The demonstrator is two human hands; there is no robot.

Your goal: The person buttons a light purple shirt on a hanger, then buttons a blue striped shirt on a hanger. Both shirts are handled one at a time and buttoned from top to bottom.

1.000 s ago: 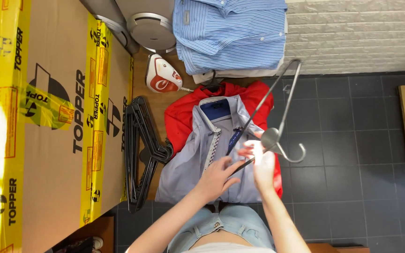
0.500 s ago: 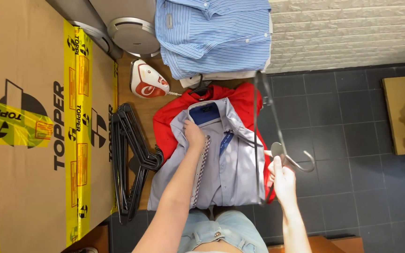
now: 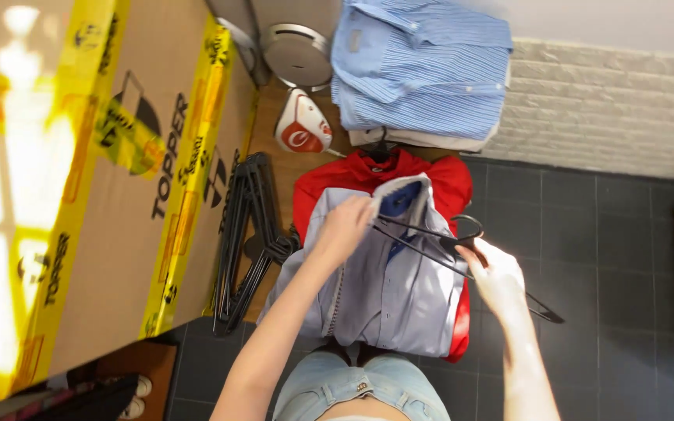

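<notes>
Grey floor tiles [image 3: 587,234] and a white brick wall [image 3: 602,101] frame the wooden desk [image 3: 274,168], where left fingers [image 3: 342,226] pinch a pale shirt's collar [image 3: 388,191] and right fingers [image 3: 497,273] grip a black hanger [image 3: 431,234] just beside it.

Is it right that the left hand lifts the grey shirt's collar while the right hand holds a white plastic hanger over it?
Not quite. The hanger in the right hand is dark, black or near it, not white, as the head view shows. The rest holds: the left hand lifts the collar of the grey shirt.
</notes>
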